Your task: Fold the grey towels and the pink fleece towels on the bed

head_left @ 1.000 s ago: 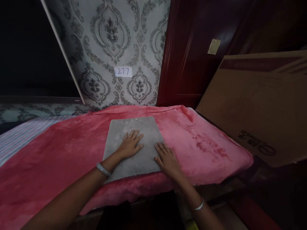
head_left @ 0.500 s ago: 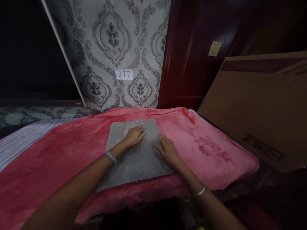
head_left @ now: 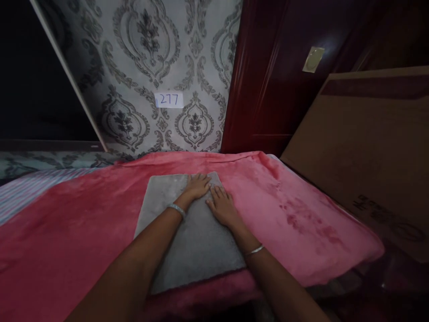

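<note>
One left hand (head_left: 197, 186), one right hand (head_left: 222, 206) — both flat, loosely spread; one grey mat (head_left: 196, 250) beneath.

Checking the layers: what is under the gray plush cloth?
The pink blanket shows around the gray plush cloth; whatever lies directly beneath it is covered.

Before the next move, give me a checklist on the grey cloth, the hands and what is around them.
1. Grey cloth spread out on the pink blanket: ok.
2. Left hand open on the cloth's far part: ok.
3. Right hand open at the cloth's right edge: ok.
4. Cardboard box apart from the cloth: ok, it stands off to the right.
5. Whole top of the cloth in view: not ok, both hands cover parts.
6. Underside of the cloth free of creases: cannot tell, it is hidden.
</note>
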A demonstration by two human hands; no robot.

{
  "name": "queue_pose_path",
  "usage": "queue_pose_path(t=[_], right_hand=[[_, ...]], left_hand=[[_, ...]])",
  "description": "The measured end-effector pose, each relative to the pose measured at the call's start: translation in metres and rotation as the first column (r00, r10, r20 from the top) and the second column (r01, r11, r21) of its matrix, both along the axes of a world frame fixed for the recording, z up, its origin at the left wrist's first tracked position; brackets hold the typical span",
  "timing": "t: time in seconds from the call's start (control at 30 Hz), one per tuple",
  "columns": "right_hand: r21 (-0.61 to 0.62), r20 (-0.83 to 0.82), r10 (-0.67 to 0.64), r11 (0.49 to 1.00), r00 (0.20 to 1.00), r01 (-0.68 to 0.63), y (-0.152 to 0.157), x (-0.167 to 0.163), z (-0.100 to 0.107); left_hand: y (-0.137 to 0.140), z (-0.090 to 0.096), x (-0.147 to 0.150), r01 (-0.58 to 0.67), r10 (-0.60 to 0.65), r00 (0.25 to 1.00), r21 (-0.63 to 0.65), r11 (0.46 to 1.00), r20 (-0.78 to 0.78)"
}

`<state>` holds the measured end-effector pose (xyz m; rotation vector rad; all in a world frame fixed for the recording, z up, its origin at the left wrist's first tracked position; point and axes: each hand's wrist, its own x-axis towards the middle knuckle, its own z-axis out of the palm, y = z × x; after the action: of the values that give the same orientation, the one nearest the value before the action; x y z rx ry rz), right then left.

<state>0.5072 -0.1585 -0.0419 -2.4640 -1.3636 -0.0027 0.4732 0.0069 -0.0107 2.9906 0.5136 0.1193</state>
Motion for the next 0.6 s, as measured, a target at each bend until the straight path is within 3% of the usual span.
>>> queue_pose_path(t=[0.2,0.3,0.47,0.6], right_hand=[[-0.051,-0.034,-0.004,0.999,0.999,0.002,0.0,-0.002,0.009],[-0.097,-0.078,0.044,0.994,0.996,-0.051,-0.017,-0.006,0.009],[-0.103,-0.107,0.19,0.974,0.976,-0.201,-0.084,-0.035,-0.001],[-0.082,-0.054,0.177,0.98,0.983,-0.181,-0.14,-0.074,-0.015]], left_hand=[[0.002,0.001,0.0,-0.007,0.007,1.0,0.01,1.0,-0.011],[0.0,0.003,-0.001,-0.006,0.007,1.0,0.014,1.0,-0.009],[-0.001,0.006,-0.002,0.009,-0.009,1.0,-0.001,1.0,0.0],[-0.002,0.007,-0.001,0.026,-0.026,1.0,-0.014,1.0,0.003]])
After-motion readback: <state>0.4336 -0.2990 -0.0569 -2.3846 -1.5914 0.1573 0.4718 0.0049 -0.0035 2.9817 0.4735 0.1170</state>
